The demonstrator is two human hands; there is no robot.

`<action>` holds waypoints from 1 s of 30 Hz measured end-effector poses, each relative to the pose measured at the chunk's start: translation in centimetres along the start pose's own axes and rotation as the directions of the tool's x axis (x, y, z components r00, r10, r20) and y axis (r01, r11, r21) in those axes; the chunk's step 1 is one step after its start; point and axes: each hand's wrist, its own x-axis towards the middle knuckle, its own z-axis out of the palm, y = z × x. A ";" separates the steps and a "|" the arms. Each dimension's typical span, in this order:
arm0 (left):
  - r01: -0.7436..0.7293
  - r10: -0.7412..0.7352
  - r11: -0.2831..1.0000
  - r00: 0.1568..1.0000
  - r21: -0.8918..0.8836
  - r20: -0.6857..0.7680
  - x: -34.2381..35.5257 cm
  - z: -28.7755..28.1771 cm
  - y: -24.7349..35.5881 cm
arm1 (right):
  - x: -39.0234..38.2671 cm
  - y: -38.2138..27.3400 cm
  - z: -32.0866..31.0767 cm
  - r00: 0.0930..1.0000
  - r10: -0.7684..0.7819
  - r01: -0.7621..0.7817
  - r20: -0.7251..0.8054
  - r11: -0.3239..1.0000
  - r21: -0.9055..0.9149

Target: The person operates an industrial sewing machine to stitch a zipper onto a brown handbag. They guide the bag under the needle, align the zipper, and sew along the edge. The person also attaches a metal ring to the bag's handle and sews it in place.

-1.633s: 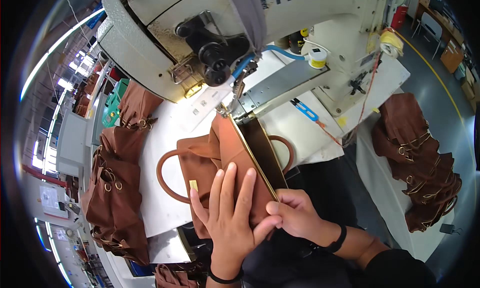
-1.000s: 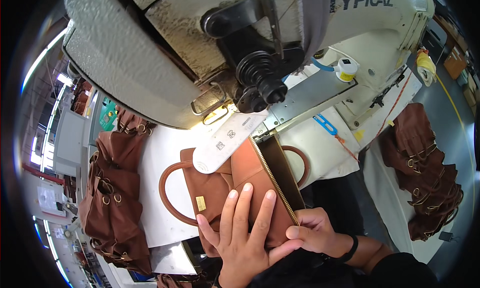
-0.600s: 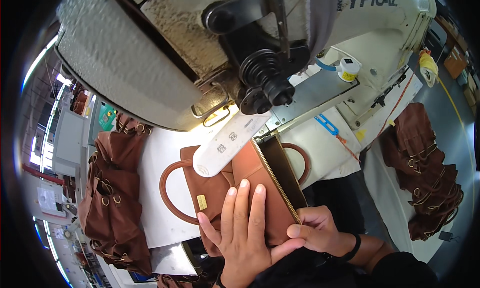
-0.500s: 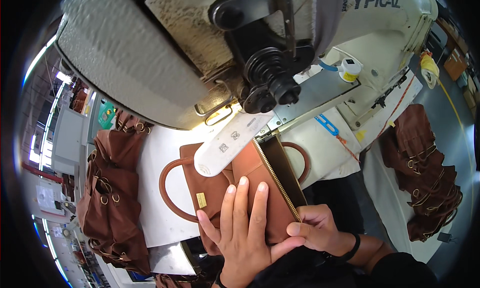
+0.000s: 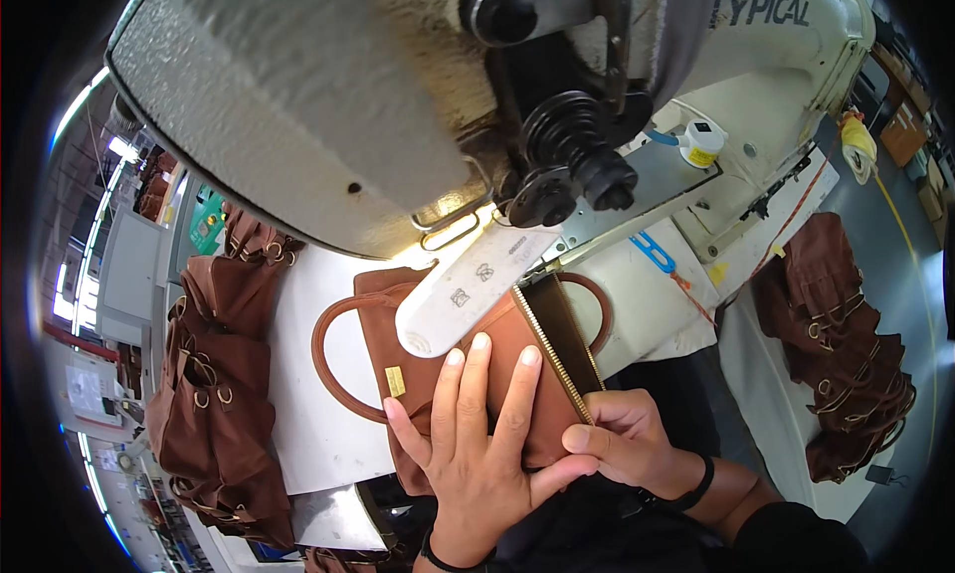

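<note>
A brown handbag [image 5: 507, 324] lies under the head of a sewing machine [image 5: 298, 105], its gold-toothed zipper edge [image 5: 549, 349] running down its right side. My left hand [image 5: 477, 444] rests flat on the bag's panel with the fingers spread. At the lower end of the zipper, my right hand [image 5: 627, 439] pinches the bag's edge between thumb and fingers. One round handle [image 5: 323, 359] loops out to the left; another handle [image 5: 603, 309] shows at the right. A small gold plate [image 5: 395, 381] sits on the bag. A pale rounded guard [image 5: 448, 299] partly covers the bag's top.
Stacks of brown bags stand at the left [image 5: 224, 394] and the right [image 5: 826, 344]. On the machine bed are a white bottle-like part [image 5: 700, 140] and a blue slotted tool [image 5: 653, 253]. Below the bag, a shiny metal plate [image 5: 333, 521] edges the white table [image 5: 308, 434].
The machine and guard appear slightly further right in view. The bag and both hands sit a little higher, their hold looking the same.
</note>
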 end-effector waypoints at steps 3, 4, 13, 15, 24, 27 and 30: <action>0.012 -0.012 1.000 1.000 -0.015 -0.005 0.5 0.3 -0.2 | 0.6 0.4 -0.3 1.000 0.024 -0.024 -0.014 1.000 0.015; 0.012 -0.013 1.000 1.000 -0.021 -0.012 0.9 0.4 -0.3 | 0.8 0.5 -0.5 0.999 0.042 -0.041 -0.020 0.999 0.020; -0.006 0.004 0.999 0.999 -0.040 -0.048 1.1 1.0 -1.0 | 1.8 0.1 0.3 0.999 0.041 -0.039 -0.028 0.997 0.069; 0.015 -0.018 0.997 0.999 -0.070 -0.046 1.1 1.1 -0.9 | 1.7 0.1 0.2 0.998 0.048 -0.046 -0.034 0.997 0.065; -0.028 0.027 0.999 0.999 -0.036 -0.029 0.9 1.0 -1.0 | 1.5 -0.3 0.0 0.999 0.037 -0.038 -0.024 0.999 -0.019; -0.028 0.026 0.998 0.999 -0.052 -0.030 1.0 1.1 -1.1 | 1.8 -0.1 0.0 0.999 0.035 -0.035 -0.028 0.999 -0.021; -0.027 0.025 0.997 0.999 -0.067 -0.034 1.3 1.1 -1.2 | 2.1 -0.5 0.2 0.999 0.039 -0.039 -0.034 0.999 -0.018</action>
